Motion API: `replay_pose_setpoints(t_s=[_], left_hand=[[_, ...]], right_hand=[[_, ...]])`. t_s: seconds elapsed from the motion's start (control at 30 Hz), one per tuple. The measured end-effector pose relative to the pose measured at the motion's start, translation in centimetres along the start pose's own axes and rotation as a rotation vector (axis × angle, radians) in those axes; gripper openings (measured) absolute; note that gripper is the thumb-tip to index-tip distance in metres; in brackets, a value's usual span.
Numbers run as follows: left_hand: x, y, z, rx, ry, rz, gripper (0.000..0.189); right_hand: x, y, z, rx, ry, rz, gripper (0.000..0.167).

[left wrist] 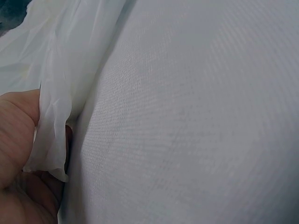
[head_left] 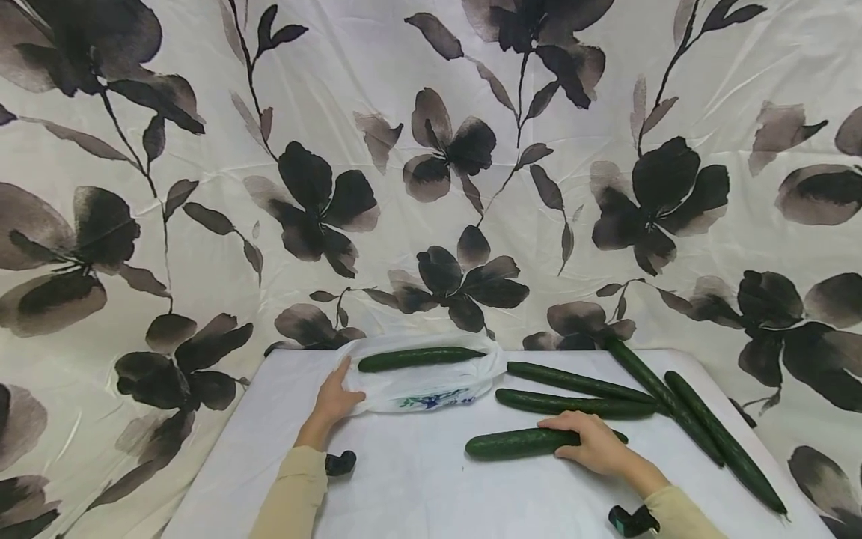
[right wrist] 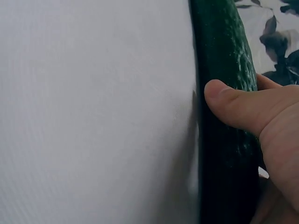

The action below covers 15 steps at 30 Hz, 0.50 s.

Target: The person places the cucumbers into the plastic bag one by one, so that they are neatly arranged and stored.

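My right hand (head_left: 595, 443) grips a dark green cucumber (head_left: 505, 445) around its right part, low over the white table. The right wrist view shows the thumb (right wrist: 233, 105) laid across the cucumber's side. My left hand (head_left: 334, 400) pinches the left edge of a white plastic bag (head_left: 384, 397) between thumb and fingers; in the left wrist view the bag's thin edge (left wrist: 53, 135) passes between them. Another cucumber (head_left: 420, 358) lies in or on the bag, which carries a blue and green print.
Right of the bag, two cucumbers (head_left: 572, 403) lie nearly side by side. Two more (head_left: 723, 442) slant toward the table's right edge, one crossing the ends of the first pair. A floral cloth (head_left: 444, 224) hangs behind the white table (head_left: 404, 486).
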State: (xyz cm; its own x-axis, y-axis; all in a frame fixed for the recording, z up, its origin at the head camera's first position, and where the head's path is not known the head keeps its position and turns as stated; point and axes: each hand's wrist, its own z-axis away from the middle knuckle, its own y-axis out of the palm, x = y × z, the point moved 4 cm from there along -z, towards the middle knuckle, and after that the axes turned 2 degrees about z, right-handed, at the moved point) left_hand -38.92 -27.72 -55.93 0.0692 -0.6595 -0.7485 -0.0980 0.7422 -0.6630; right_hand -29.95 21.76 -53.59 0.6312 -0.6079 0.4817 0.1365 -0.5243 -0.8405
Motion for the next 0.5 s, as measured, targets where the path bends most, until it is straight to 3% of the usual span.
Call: replay_pose_setpoints(t_s=[0.33,0.5], left_hand=[[-0.3,-0.3,0.2,0.001,0.000,0.006,0.093],[-0.4,-0.3,0.1,-0.004,0.007,0.005,0.093]], right_hand=[[2.3,1.1,-0.6,-0.104,-0.089,0.120,0.048],[4.2,1.6,-1.6,-0.115,-0.142,0.123,0.050]])
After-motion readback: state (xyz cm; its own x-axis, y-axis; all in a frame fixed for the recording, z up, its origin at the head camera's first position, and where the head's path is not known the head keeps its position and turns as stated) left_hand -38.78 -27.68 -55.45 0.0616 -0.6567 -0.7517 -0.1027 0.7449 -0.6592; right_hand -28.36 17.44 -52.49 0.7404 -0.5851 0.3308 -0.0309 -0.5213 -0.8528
